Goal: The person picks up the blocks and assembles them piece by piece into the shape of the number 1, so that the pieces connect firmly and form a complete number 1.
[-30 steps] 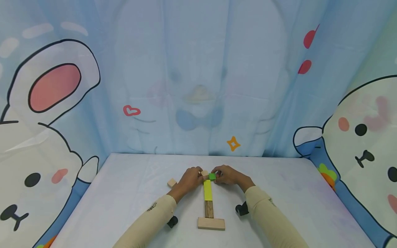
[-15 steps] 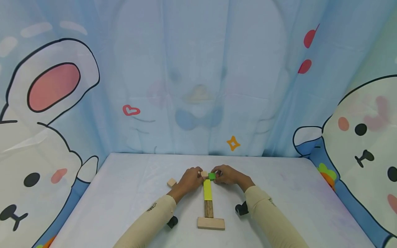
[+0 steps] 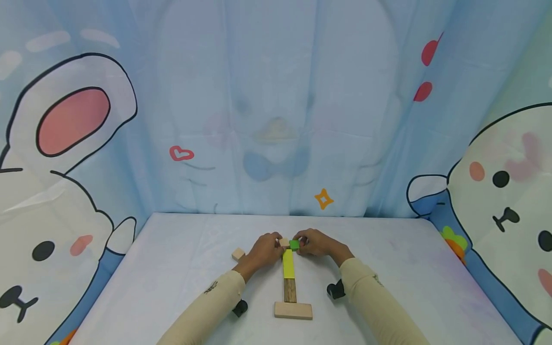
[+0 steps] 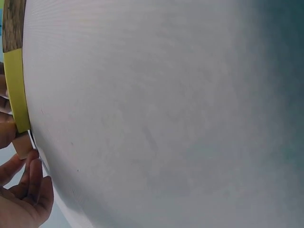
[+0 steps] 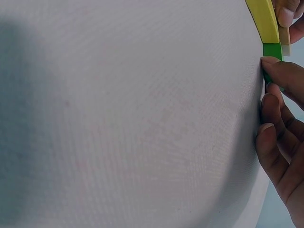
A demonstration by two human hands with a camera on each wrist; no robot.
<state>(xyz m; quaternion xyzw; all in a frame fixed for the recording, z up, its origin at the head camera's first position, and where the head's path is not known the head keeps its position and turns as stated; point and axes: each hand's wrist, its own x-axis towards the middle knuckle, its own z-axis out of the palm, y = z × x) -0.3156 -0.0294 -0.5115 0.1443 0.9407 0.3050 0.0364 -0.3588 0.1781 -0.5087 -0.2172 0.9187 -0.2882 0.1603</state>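
Note:
A small plain wooden block [image 3: 283, 242] and a green block [image 3: 294, 245] sit side by side at the far end of a yellow block [image 3: 288, 264]. My left hand [image 3: 265, 248] pinches the plain block from its left. From the other side my right hand [image 3: 316, 243] pinches the green one; in the right wrist view its thumb lies on the green block [image 5: 272, 50]. Toward me the yellow block meets a dark-grained wooden block [image 3: 290, 290], which ends at a wide, light wooden plank [image 3: 293, 310] lying crosswise.
Another light wooden block [image 3: 238, 254] lies left of my left wrist. All of this rests on a white-covered table [image 3: 181, 268]. Behind its back edge hangs a blue curtain [image 3: 276, 96] with cartoon animals. Black camera mounts [image 3: 335, 290] show beneath both forearms.
Both hands stay at the two small blocks. The left fingertips have drawn back slightly from over the plain block's front, and the picture has shifted a little.

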